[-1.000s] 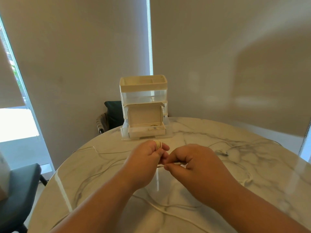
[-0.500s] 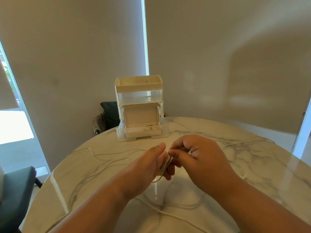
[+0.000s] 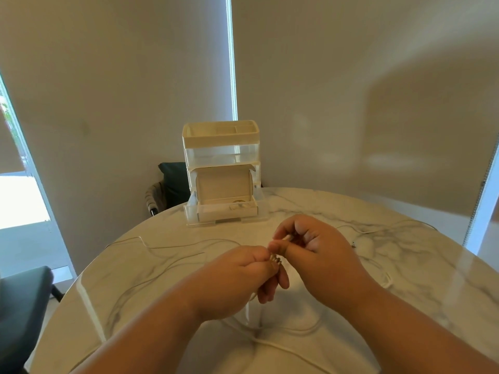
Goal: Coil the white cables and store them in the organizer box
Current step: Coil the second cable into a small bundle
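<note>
White cables, cream and clear organizer box, grey-veined white marble table, dark chair

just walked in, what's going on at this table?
A person is winding a white cable by hand over the marble table. The left hand grips the small coil; the right hand pinches the strand beside it. Other loose cables lie on the table. The organizer box stands at the far edge, its bottom drawer pulled out.
</note>
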Motion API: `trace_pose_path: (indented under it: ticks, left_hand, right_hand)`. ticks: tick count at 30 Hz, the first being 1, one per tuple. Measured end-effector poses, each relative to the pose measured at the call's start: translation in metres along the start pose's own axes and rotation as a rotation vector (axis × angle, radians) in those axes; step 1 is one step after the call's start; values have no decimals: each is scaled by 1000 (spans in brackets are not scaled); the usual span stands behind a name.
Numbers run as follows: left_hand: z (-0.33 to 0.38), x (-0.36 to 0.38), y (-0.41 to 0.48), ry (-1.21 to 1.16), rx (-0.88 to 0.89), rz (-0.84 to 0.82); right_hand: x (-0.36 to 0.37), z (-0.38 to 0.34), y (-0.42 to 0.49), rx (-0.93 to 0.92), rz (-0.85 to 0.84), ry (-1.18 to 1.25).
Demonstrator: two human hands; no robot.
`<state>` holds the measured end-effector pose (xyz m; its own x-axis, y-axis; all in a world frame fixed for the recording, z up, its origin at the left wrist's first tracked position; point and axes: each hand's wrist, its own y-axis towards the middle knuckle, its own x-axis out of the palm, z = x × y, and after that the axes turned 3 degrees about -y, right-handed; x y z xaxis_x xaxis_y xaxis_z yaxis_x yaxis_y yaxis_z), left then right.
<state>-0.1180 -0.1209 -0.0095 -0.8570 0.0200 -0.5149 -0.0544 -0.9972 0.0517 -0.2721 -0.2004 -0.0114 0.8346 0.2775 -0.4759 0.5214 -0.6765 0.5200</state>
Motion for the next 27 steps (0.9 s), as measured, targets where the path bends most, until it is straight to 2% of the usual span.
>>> trace_pose_path:
  ticks: [4, 8, 11, 14, 19, 23, 25, 27]
  left_hand:
    - [-1, 3, 6, -199, -40, 49]
    - [-1, 3, 4, -461, -31, -43]
    - [-2, 2, 3, -491, -26, -142]
    - [-1, 1, 4, -488, -16, -145]
    - [-3, -1, 2, -559, -16, -214]
    - [-7, -1, 4, -707, 39, -195]
    - [-7, -1, 4, -740, 53, -178]
    - [-7, -4, 4, -737, 48, -147]
  right_hand:
    - [5, 4, 1, 111, -14, 164]
    - [9, 4, 1, 174, -47, 363]
    - [8, 3, 0, 159, -31, 393]
    - [6, 2, 1, 131, 2, 361]
    - [12, 4, 1, 219, -107, 477]
    - [23, 5, -1, 337, -223, 757]
    - [21, 4, 0, 316, -191, 768]
    - [13, 3, 2, 254, -129, 677]
